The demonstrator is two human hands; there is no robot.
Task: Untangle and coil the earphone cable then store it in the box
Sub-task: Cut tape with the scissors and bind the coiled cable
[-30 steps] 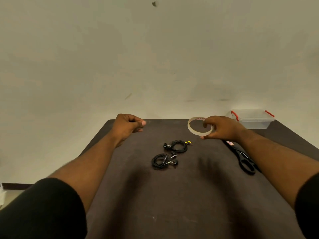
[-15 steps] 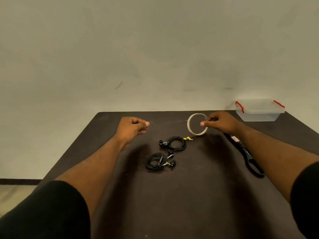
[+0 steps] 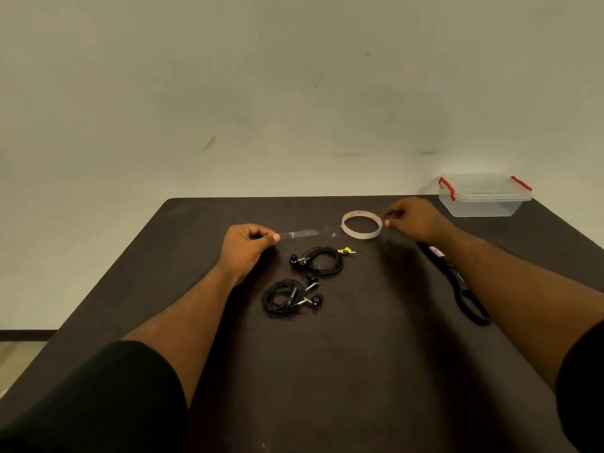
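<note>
- Now we see a thin white ring-shaped roll of clear tape (image 3: 361,224) on the matte dark brown table (image 3: 359,371), a glossy strip (image 3: 305,234) stretched from it.
- Our left hand (image 3: 246,245) pinches the strip's end; our right hand (image 3: 413,219) grips the roll.
- Two coiled black earphone cables (image 3: 322,260) (image 3: 287,297) lie between our arms.
- Our clear plastic box with red latches (image 3: 483,195) sits closed at the far right corner.
- Black-handled scissors (image 3: 457,282) lie beside our right forearm.
</note>
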